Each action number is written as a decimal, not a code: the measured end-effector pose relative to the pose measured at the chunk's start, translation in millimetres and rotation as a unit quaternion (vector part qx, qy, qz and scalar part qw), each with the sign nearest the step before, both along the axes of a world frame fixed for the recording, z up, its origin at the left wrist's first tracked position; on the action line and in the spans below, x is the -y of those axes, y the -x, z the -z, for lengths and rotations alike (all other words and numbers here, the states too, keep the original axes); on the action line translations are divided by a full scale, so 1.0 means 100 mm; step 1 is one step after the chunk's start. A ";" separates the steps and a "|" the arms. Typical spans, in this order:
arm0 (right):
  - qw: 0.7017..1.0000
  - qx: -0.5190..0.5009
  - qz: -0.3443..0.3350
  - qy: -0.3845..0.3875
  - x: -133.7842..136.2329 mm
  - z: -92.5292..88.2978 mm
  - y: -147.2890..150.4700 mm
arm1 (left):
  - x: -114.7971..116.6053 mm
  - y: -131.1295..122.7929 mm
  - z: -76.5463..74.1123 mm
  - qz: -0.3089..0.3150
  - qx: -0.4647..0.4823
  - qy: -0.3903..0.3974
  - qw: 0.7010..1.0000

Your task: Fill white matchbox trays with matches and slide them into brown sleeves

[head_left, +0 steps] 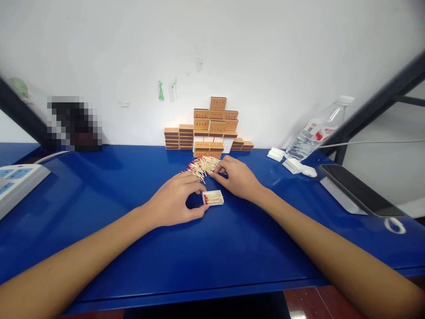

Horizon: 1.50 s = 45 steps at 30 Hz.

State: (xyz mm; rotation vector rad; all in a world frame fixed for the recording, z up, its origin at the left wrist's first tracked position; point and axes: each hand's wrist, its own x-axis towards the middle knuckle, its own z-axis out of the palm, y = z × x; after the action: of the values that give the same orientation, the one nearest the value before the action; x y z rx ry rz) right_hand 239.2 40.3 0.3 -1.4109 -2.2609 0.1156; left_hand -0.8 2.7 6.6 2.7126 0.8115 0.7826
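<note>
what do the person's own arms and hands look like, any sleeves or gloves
Both the left hand and right hand are ungloved, with no rings, watch or bracelet visible. The forearms show no sleeves within the frame.

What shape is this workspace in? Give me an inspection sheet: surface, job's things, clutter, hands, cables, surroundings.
Surface: glossy blue tabletop.
Job's things: white tray holding red-tipped matches; match pile beyond it; matchboxes stacked by the wall.
Clutter: plastic bottle, phone, at right.
Hands: left hand grips tray's left end; right hand at pile's right edge, grasp unclear.
Cables: white cable at right; left cable by power strip.
Surroundings: marked white wall; dark frame.
</note>
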 end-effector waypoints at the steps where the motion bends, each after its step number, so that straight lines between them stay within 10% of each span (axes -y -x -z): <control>1: 1.000 0.014 0.001 0.009 0.00 -0.01 -0.01 | -0.01 0.00 0.00 0.000 0.000 0.000 1.000; 14: 0.991 0.025 -0.064 0.118 0.12 -0.21 -0.45 | -0.05 0.05 0.00 -0.031 0.007 -0.005 0.999; 45: 0.980 0.000 -0.170 0.103 0.42 -0.26 -0.09 | -0.04 0.02 0.00 -0.010 0.020 -0.008 1.000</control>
State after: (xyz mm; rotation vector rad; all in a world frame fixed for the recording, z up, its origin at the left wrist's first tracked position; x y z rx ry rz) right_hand 248.3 -1.5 26.8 -1.1035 -2.5302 0.4707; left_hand -3.1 7.1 6.9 2.6982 0.8285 0.8480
